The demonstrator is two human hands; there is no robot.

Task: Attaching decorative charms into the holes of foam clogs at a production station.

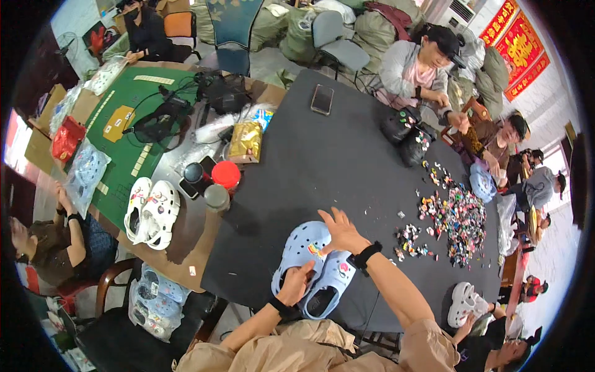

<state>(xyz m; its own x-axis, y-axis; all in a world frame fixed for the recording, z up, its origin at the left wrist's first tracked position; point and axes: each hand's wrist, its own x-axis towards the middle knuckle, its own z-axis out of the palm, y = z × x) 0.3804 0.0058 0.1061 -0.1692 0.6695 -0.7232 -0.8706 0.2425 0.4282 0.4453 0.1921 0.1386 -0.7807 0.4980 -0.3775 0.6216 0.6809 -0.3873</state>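
Observation:
Two light blue clogs lie side by side on the dark table in front of me. My left hand is closed on the left clog at its foot opening, with some fingers hidden inside. A small colourful charm sits on top of that clog. Over the toe area, my right hand spreads its fingers beside the charm. Whether its thumb presses on the charm is hard to see. The right clog carries a pinkish charm and lies partly under my right wrist.
A large pile of small colourful charms covers the right of the table. A phone lies at the far side. White clogs, a red-lidded jar and a gold packet stand on the left. Several people sit around.

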